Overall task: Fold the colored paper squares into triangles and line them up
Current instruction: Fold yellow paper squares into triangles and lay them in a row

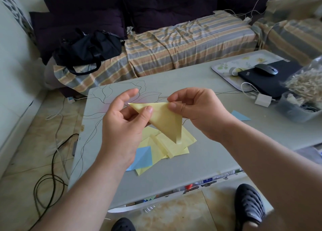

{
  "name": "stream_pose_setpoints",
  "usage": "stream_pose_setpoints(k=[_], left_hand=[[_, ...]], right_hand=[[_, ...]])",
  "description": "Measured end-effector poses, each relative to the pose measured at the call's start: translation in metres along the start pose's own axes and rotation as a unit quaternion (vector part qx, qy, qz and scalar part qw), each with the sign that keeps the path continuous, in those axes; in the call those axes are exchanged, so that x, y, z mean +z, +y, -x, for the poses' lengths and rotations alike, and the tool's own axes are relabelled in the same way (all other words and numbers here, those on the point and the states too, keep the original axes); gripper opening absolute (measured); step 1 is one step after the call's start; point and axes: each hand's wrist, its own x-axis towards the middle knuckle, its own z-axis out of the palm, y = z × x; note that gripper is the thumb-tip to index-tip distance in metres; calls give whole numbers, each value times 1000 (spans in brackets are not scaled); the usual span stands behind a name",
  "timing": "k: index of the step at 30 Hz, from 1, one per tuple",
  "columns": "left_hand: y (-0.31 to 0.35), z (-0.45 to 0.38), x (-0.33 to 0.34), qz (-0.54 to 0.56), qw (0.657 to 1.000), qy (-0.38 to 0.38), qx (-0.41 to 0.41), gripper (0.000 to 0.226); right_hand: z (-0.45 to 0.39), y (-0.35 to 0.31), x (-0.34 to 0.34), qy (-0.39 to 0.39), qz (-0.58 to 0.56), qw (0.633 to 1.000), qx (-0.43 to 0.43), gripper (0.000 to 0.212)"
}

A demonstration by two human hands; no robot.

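Observation:
I hold a yellow paper folded into a triangle point(165, 121) in the air above the table point(200, 161). My left hand point(122, 126) pinches its left part between thumb and fingers. My right hand point(196, 110) pinches its upper right corner. Under it on the table lies a loose pile of yellow paper squares point(165, 147) with a blue square point(143, 156) at the pile's left. A folded blue triangle point(240, 116) lies on the table to the right of my right hand.
A tray point(226, 70), a black laptop point(264, 81) with a mouse point(266, 69), a white charger point(263, 99) and a plastic tub with a bag point(301, 98) fill the table's right end. A striped sofa with a black bag point(87, 51) stands behind. Cables lie on the floor at left.

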Motion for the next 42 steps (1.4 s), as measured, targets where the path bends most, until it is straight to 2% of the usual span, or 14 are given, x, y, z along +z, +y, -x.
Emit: stream_pose_setpoints(k=[5, 9, 13, 21, 26, 28, 42], left_hand=[[-1, -2, 2, 21, 1000, 10, -16, 35], [-2, -3, 0, 18, 999, 23, -16, 33], [0, -3, 1, 18, 999, 29, -11, 32], [3, -1, 2, 8, 999, 30, -16, 33], [4, 0, 3, 0, 999, 37, -9, 34], [5, 0, 3, -5, 999, 37, -3, 33], [5, 4, 1, 0, 1000, -3, 9, 17]], right_hand=[[1, 0, 2, 20, 19, 1000, -11, 15], [0, 2, 2, 8, 19, 1000, -9, 12], [2, 0, 2, -34, -14, 999, 0, 30], [4, -1, 4, -17, -8, 1000, 11, 20], [4, -2, 6, -20, -71, 997, 38, 23], [4, -4, 6, -23, -74, 996, 41, 17], [3, -8, -3, -3, 81, 997, -13, 12]])
